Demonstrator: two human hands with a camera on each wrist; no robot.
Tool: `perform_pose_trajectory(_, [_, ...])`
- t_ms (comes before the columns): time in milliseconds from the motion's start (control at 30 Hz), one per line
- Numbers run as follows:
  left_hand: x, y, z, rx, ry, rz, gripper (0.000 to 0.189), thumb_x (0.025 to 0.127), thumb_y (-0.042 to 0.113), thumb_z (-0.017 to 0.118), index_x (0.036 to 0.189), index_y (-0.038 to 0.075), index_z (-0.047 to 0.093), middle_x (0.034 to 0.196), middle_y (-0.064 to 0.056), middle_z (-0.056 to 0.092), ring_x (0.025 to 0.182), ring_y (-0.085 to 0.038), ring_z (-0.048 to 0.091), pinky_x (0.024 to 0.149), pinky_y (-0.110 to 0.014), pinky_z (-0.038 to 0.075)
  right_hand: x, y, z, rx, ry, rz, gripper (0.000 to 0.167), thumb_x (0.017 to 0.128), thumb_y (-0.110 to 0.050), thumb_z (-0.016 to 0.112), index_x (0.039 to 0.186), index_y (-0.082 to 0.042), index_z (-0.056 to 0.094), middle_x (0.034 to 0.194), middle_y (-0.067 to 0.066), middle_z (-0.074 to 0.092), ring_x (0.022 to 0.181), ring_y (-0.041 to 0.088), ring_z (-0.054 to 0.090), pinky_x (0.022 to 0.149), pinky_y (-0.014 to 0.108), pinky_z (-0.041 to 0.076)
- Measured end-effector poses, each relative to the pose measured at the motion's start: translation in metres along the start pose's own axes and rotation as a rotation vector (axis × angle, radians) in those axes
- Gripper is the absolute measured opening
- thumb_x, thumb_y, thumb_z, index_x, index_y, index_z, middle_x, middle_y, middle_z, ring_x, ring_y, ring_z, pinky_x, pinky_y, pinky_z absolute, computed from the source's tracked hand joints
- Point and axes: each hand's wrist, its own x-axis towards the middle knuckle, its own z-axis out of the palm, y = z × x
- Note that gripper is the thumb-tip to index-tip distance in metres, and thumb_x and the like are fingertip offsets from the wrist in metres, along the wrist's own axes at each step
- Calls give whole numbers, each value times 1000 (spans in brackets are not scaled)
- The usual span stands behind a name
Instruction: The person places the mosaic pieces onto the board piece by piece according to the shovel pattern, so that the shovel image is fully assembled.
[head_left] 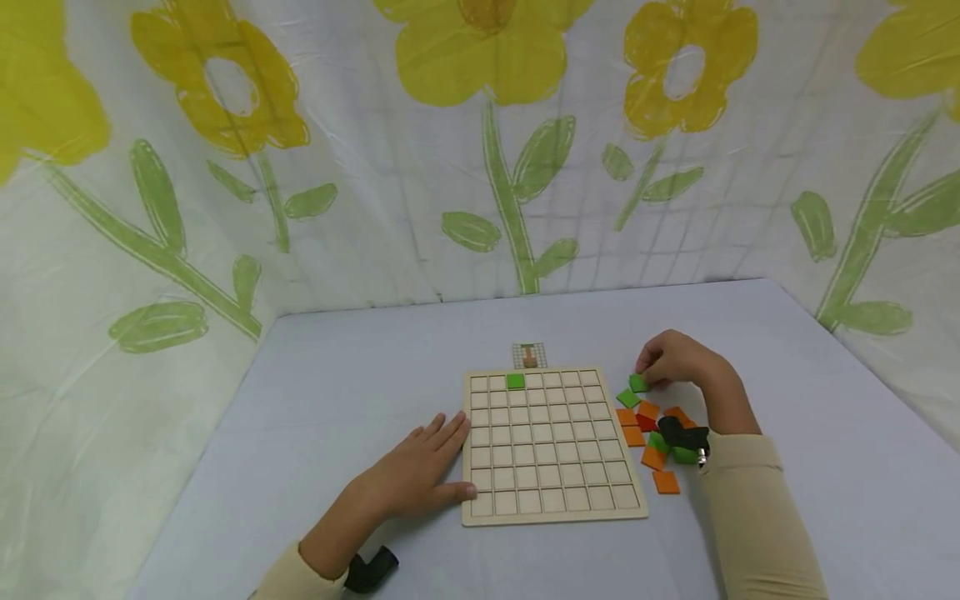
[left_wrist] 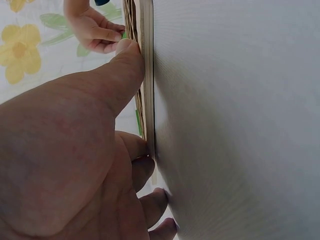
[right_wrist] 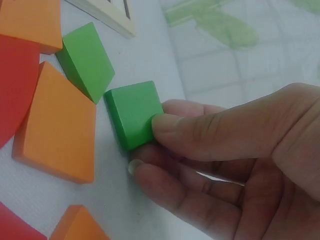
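Observation:
My right hand (head_left: 678, 358) pinches a green square tile (right_wrist: 134, 115) between thumb and fingers, at the far end of the loose pile right of the board. Another green tile (head_left: 628, 397) lies flat close by. My left hand (head_left: 416, 471) rests at the left edge of the wooden grid board (head_left: 555, 522), fingers straight, thumb over the rim. In the left wrist view its thumb (left_wrist: 131, 52) and fingertips meet the board's side. One green tile (head_left: 515, 381) sits in the board's top row, third cell from the left.
Several orange tiles (head_left: 665, 482), a red tile (head_left: 646, 422) and more green ones lie loosely along the board's right side, partly under my right wrist. A small picture card (head_left: 529, 356) with a grid lies beyond the board's far edge. A flower-printed curtain (head_left: 360, 250) hangs behind the table.

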Motion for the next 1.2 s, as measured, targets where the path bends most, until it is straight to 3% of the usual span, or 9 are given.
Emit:
perform_pose_trajectory(367, [0, 0, 0, 2, 1, -2, 91, 97, 62, 53, 160, 4, 22, 166, -9, 17, 151, -36, 15, 117, -54, 21, 1, 9, -2, 171, 29, 40, 15, 93, -4, 68, 102, 8, 71, 91, 9, 71, 78, 20, 69, 75, 36, 57])
perform_pose_trajectory(700, [1, -1, 1, 4, -4, -2, 92, 96, 63, 52, 160, 5, 21, 166, -9, 17, 151, -36, 14, 117, -54, 21, 8, 9, 7, 352, 51, 27, 25, 97, -4, 64, 115, 13, 65, 98, 15, 71, 84, 22, 70, 79, 35, 58])
perform_pose_trajectory(1200, [0, 0, -1, -4, -5, -5, 91, 96, 62, 53, 160, 5, 23, 166, -8, 19, 151, -35, 14, 117, -54, 21, 18, -10, 22, 421, 25, -26, 23, 97, 0, 61, 113, 15, 64, 99, 20, 68, 84, 25, 71, 78, 37, 59])
